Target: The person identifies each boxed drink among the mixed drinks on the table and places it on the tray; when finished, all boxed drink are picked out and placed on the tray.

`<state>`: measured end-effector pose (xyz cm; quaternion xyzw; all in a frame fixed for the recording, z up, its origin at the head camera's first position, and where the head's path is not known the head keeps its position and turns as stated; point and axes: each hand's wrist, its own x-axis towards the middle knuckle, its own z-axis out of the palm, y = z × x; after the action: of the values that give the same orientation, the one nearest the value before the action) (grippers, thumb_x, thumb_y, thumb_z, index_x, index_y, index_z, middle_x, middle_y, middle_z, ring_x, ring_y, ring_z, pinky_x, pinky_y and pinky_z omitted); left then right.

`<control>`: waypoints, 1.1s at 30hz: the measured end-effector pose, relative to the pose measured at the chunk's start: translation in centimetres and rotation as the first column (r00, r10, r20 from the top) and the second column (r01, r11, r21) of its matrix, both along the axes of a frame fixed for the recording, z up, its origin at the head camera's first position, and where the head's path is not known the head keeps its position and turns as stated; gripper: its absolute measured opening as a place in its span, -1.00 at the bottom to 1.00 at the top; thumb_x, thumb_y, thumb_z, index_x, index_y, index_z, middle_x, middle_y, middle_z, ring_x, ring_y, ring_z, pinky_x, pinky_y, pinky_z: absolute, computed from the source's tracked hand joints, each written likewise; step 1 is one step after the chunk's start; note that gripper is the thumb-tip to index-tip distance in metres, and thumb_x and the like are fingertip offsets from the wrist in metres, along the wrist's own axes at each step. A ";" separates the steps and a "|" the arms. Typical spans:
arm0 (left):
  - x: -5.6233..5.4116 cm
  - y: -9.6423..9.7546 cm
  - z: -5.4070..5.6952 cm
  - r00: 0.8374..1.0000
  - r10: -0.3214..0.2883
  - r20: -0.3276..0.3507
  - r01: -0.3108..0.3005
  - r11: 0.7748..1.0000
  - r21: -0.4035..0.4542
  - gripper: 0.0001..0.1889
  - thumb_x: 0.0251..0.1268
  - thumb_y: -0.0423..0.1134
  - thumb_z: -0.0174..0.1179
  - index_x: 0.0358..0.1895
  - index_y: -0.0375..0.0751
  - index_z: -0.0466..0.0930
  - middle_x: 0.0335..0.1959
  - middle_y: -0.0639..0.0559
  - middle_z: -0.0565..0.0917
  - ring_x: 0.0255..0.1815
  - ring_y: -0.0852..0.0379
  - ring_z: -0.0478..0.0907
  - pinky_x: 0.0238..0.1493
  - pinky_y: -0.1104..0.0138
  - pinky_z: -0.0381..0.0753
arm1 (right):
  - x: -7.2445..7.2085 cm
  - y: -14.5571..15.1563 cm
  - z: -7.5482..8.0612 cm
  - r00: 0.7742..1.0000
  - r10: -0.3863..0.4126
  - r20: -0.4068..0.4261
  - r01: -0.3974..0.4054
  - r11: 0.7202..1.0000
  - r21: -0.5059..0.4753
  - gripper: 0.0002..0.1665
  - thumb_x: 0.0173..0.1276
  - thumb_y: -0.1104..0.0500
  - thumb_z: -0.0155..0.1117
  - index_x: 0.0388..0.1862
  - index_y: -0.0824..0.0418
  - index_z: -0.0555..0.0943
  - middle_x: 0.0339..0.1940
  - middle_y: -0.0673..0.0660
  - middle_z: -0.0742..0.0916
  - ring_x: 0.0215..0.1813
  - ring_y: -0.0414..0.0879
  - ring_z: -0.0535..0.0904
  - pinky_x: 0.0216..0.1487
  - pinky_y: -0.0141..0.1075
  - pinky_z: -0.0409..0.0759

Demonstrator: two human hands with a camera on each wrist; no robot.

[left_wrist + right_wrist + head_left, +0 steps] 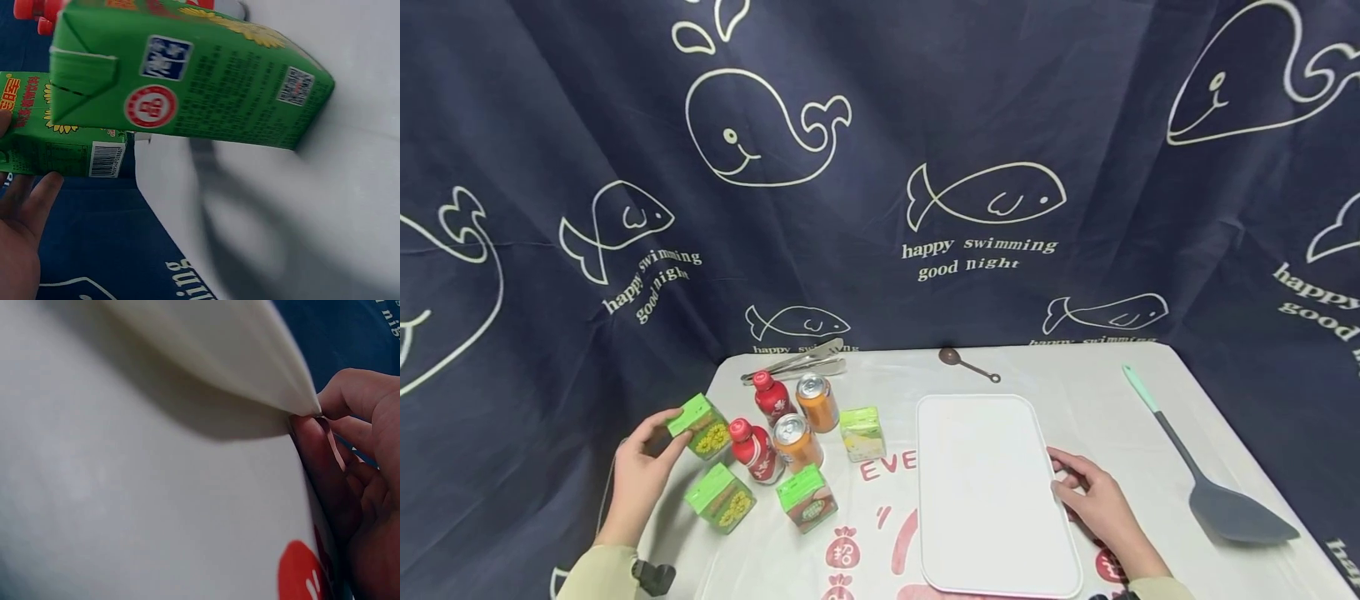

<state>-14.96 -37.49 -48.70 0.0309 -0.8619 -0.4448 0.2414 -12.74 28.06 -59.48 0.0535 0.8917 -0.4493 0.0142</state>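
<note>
My left hand (pixel 646 462) grips a green drink carton (pixel 707 432) with yellow flowers on it, at the table's left edge. In the left wrist view this carton (pixel 69 147) shows a barcode, and fingers curl at its end. A second flowered carton (pixel 724 502) stands just nearer and fills much of that wrist view. On the other side, my right hand (pixel 1099 504) pinches the right rim of a white rectangular tray (pixel 992 492). The right wrist view has the tray's rim (pixel 275 375) between thumb and finger, casting a shadow on the white tablecloth (pixel 156 506).
Two red bottles (pixel 756 454) and two orange cans (pixel 797 442) stand beside the held carton. More green cartons (pixel 808 500) are nearby. Metal tongs (pixel 797 363) and a brown measuring spoon (pixel 951 357) lie at the back. A grey spatula (pixel 1232 508) lies at the right.
</note>
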 end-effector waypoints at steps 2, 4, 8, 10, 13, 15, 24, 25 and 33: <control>0.1 0.2 0.6 1.000 -0.008 -0.002 0.008 1.000 0.006 -0.56 0.33 -0.42 0.43 0.26 -0.21 0.65 0.16 -0.17 0.69 0.03 0.50 0.58 -0.12 0.67 0.58 | 0.0 0.0 0.0 1.000 -0.001 0.002 0.001 1.000 0.013 -0.29 0.39 0.20 0.41 0.49 0.27 0.47 0.10 0.13 0.67 -0.10 -0.10 0.55 0.15 -0.24 0.59; 0.0 0.4 1.1 1.000 -0.021 -0.007 0.021 1.000 0.012 -0.55 0.35 -0.43 0.41 0.28 -0.21 0.63 0.17 -0.18 0.68 0.04 0.48 0.58 -0.15 0.66 0.58 | 0.0 0.0 0.0 1.000 -0.002 0.003 0.002 1.000 0.011 -0.29 0.38 0.20 0.41 0.49 0.27 0.47 0.09 0.12 0.66 -0.11 -0.11 0.55 0.05 -0.39 0.58; -0.3 0.6 1.9 0.999 -0.041 -0.021 0.041 0.999 0.009 -0.54 0.36 -0.45 0.39 0.30 -0.26 0.60 0.15 -0.19 0.68 0.05 0.46 0.58 -0.16 0.67 0.58 | 0.1 0.0 -0.1 1.000 -0.001 -0.001 0.001 1.000 0.003 -0.29 0.39 0.19 0.41 0.50 0.26 0.47 0.10 0.12 0.66 -0.10 -0.11 0.56 0.00 -0.52 0.53; -0.5 0.8 2.2 0.999 -0.049 -0.019 0.049 0.999 0.006 -0.54 0.37 -0.45 0.38 0.31 -0.27 0.59 0.14 -0.19 0.68 0.05 0.46 0.58 -0.13 0.67 0.58 | 0.1 0.0 -0.1 1.000 -0.001 -0.002 0.001 1.000 0.001 -0.29 0.39 0.19 0.41 0.50 0.26 0.47 0.10 0.12 0.67 -0.09 -0.11 0.56 0.02 -0.55 0.51; -0.5 1.1 2.8 0.999 -0.052 -0.012 0.052 0.999 0.001 -0.56 0.39 -0.43 0.37 0.30 -0.24 0.59 0.14 -0.17 0.68 0.05 0.46 0.58 -0.05 0.67 0.58 | 0.0 0.0 -0.1 1.000 -0.002 -0.002 0.002 1.000 0.006 -0.29 0.39 0.19 0.42 0.49 0.25 0.48 0.11 0.11 0.67 -0.09 -0.12 0.56 0.04 -0.57 0.50; -0.6 1.2 3.2 0.998 -0.055 -0.009 0.055 0.998 -0.001 -0.56 0.40 -0.42 0.37 0.31 -0.23 0.59 0.16 -0.16 0.67 0.06 0.45 0.58 -0.01 0.67 0.57 | 0.0 0.0 -0.2 1.000 -0.003 -0.003 0.003 1.000 0.001 -0.29 0.38 0.20 0.42 0.49 0.26 0.48 0.11 0.13 0.67 -0.11 -0.12 0.57 0.02 -0.52 0.54; -1.3 1.8 4.5 0.996 -0.082 -0.025 0.083 0.997 0.010 -0.55 0.40 -0.42 0.36 0.33 -0.25 0.58 0.19 -0.17 0.66 0.08 0.43 0.59 -0.01 0.64 0.59 | 0.0 0.0 -0.2 1.000 -0.006 -0.002 0.006 1.000 -0.026 -0.29 0.37 0.25 0.40 0.49 0.29 0.47 0.10 0.17 0.66 -0.18 -0.12 0.57 -0.17 -0.41 0.67; -1.4 1.8 4.6 0.996 -0.086 -0.029 0.087 0.996 0.007 -0.55 0.40 -0.43 0.36 0.32 -0.25 0.58 0.19 -0.17 0.65 0.09 0.43 0.59 -0.01 0.64 0.60 | 0.0 0.0 -0.2 1.000 -0.004 -0.003 0.004 1.000 -0.021 -0.29 0.37 0.24 0.40 0.49 0.29 0.47 0.10 0.16 0.66 -0.18 -0.12 0.57 -0.16 -0.42 0.66; -1.8 2.6 5.7 0.994 -0.111 -0.023 0.111 0.994 0.002 -0.58 0.45 -0.38 0.34 0.32 -0.21 0.58 0.21 -0.14 0.64 0.13 0.40 0.57 0.04 0.62 0.59 | 0.1 0.1 -0.2 1.000 0.005 -0.013 -0.005 1.000 0.016 -0.30 0.40 0.20 0.41 0.49 0.26 0.48 0.11 0.13 0.68 -0.15 -0.14 0.56 -0.02 -0.39 0.58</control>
<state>-16.81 -34.93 -43.02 -0.0216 -0.8588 -0.4593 0.2260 -12.64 28.16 -59.64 0.0484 0.8954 -0.4425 0.0091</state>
